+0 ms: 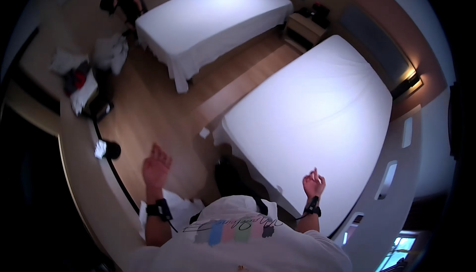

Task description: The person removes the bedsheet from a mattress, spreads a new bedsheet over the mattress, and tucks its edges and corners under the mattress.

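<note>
My left hand point(156, 167) is raised over the wood floor, its fingers loosely bent and apart, with nothing in them. My right hand point(313, 184) hovers at the near side of the closer bed point(317, 103), which has a smooth white sheet over it. Its fingers are spread a little, and I see nothing held; whether it touches the sheet I cannot tell. Dark straps sit on both wrists. Beside my left forearm, a heap of white cloth point(181, 206) lies low down, partly hidden by my arm and shirt.
A second white-covered bed point(208, 16) stands farther off, with a person in dark clothes point(126, 1) bending at its corner. Between the beds is a nightstand point(305, 28). White bundles point(110, 54) and a dark bin point(112, 150) line the left wall. A small white piece point(205, 133) lies on the floor.
</note>
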Motion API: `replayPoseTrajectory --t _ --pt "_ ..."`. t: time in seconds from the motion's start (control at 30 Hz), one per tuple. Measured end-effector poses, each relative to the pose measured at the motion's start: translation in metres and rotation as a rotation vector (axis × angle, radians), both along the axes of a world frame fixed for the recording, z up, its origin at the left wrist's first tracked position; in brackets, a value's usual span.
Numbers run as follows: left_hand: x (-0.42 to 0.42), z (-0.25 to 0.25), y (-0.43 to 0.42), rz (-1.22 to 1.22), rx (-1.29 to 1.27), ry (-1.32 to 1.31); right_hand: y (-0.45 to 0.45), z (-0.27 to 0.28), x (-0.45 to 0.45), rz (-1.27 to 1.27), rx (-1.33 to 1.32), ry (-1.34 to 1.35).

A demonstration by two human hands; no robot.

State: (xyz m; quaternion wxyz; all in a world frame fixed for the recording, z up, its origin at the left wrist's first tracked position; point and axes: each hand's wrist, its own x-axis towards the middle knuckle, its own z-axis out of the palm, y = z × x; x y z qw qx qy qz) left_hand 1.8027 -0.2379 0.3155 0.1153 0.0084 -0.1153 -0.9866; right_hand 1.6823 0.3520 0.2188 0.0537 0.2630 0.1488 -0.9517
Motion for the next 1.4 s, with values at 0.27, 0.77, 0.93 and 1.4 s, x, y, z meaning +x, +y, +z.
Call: replayPoseTrajectory --t 0.27,0.77,0.93,1.4 --pt "-0.189 0.015 -0.049 -0.366 -0.075 -0.288 -0.092 -0.003 -0.190 -0.155 -0.062 0.040" --pt "-0.460 -0.017 -0.344 -0.257 -0.143 -0.536 -0.276 0.076 -0.440 -0.191 0.087 0.073" --pt "-0.699 0.023 -0.319 -0.428 -0.235 -0.473 -0.263 0.050 -0.445 -0.267 0.184 -0.136" --pt "-1.096 0.059 0.030 -1.089 -0.072 -0.295 -0.205 -0.061 -0.415 -1.408 -0.078 -0.727"
